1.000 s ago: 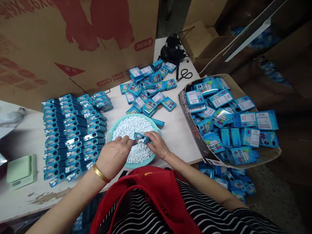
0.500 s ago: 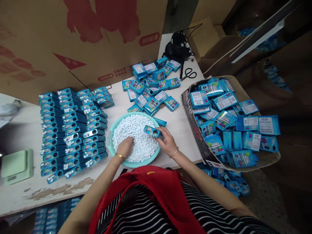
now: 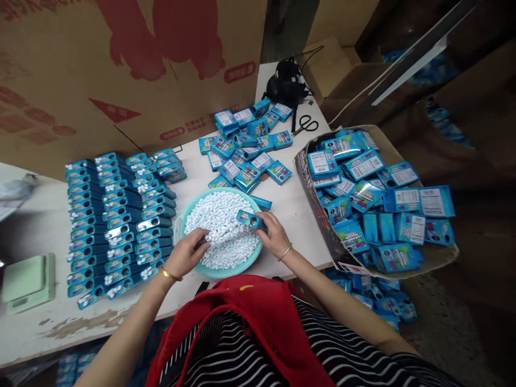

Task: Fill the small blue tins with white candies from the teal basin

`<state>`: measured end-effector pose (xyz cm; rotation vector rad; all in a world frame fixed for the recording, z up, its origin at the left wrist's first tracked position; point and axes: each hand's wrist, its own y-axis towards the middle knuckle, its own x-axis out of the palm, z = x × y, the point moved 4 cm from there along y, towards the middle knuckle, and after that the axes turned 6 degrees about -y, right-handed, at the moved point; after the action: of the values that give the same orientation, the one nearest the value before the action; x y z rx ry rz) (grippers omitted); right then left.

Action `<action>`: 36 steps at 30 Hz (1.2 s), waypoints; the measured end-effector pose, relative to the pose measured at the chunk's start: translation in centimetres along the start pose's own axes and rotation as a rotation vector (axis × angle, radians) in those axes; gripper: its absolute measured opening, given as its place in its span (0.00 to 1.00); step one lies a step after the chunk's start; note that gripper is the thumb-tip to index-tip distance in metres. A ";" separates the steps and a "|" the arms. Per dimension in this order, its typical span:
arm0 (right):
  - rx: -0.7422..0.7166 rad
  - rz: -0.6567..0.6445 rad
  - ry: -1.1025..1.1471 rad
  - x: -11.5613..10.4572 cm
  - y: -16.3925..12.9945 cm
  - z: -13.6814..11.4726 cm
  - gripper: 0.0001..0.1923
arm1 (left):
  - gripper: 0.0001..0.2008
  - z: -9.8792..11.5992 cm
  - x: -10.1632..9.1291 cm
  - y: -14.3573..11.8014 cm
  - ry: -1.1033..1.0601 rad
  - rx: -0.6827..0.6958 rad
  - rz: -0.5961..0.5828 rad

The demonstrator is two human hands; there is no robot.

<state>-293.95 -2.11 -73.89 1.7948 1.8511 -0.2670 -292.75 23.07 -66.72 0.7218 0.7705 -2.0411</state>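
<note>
My right hand [image 3: 274, 236] grips a small blue candy box [image 3: 248, 219] over the right part of a turquoise basin [image 3: 252, 267]. The box has a dark round hole at the end near my fingers. Small white candies [image 3: 220, 215] fill the basin. At its left side, just over the candies, my left hand [image 3: 186, 253] has its fingers curled towards the thumb; what they hold, if anything, I cannot make out. Rows of upright blue candy boxes [image 3: 116, 215] with round holes stand to the left, several with white candies on top.
More blue boxes [image 3: 245, 145] lie piled behind the basin, near black scissors [image 3: 306, 124]. An open carton [image 3: 437, 263] heaped with blue boxes stands at the right. A pale green scale [image 3: 28, 282] sits at the far left. A large cardboard box [image 3: 72, 64] walls off the back.
My left hand has lifted out of the candies and moved left to the basin's edge. The right hand keeps the candy box in almost the same place. The view has shifted slightly.
</note>
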 end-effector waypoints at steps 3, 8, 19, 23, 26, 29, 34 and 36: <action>-0.096 -0.037 -0.021 0.8 0.0 -0.9 0.20 | 0.12 2.8 -1.7 0.4 0.103 0.040 -0.079; -0.196 -0.053 -0.037 2.1 0.0 -2.4 0.22 | 0.10 6.9 -3.2 1.5 0.450 -0.023 -0.253; -0.167 -0.088 0.063 3.4 -0.3 -2.5 0.23 | 0.10 12.0 -5.2 1.6 0.723 -0.052 -0.313; -0.171 -0.053 0.136 3.8 0.0 -3.0 0.22 | 0.14 8.1 -5.6 2.1 0.412 -0.006 -0.146; -0.159 -0.083 0.170 4.5 1.3 -4.0 0.22 | 0.27 5.0 -4.4 3.4 0.215 0.086 -0.077; -0.152 -0.132 0.204 5.2 4.0 -4.6 0.20 | 0.18 2.4 -3.8 5.1 0.167 0.118 -0.101; 0.041 0.016 0.091 5.6 12.0 0.3 0.31 | 0.15 -2.0 -8.4 8.5 0.213 0.088 0.120; 0.245 0.091 -0.078 5.5 15.1 4.3 0.38 | 0.16 -4.8 -10.9 9.9 0.271 0.029 0.244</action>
<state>-278.04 1.91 -76.88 1.9952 1.7381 -0.5422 -277.96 27.12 -64.64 1.0704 0.7630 -1.7589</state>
